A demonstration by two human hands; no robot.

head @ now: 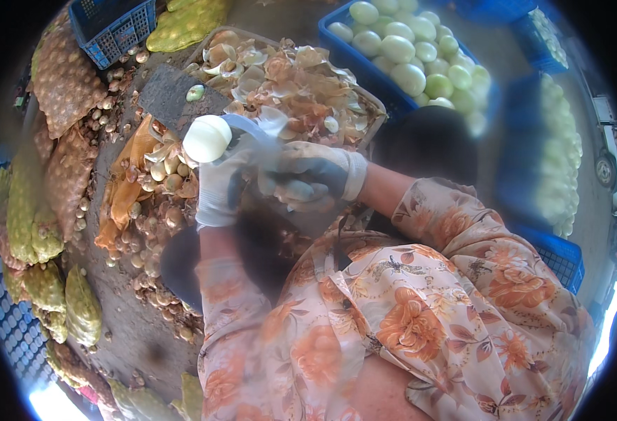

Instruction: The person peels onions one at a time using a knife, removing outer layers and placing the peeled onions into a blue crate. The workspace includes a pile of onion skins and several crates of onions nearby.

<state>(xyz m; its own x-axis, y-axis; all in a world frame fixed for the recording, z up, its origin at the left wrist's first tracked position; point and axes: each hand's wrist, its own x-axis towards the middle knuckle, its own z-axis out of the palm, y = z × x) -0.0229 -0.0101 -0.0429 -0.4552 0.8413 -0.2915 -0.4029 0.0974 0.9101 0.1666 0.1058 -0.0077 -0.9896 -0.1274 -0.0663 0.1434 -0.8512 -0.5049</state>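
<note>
My left hand (225,176), in a white and grey glove, is at the lower edge of a peeled white onion (207,138) and appears to hold it; its fingers are blurred and partly hidden. Close on its right, my gloved right hand (311,176) has its fingers curled in, and what lies inside them cannot be made out. A blurred, pale curved strip (250,126) runs from the onion towards the right hand; whether it is peel or a blade is unclear. Behind both hands stands a crate (374,110) heaped with onion skins (298,84).
Blue plastic crates (361,79) of peeled onions (398,50) stand at the upper right and right. Unpeeled onions (174,216) and an orange net bag (124,194) lie left of my left hand. Full mesh sacks (66,79) and an empty-looking blue crate (124,37) are farther left.
</note>
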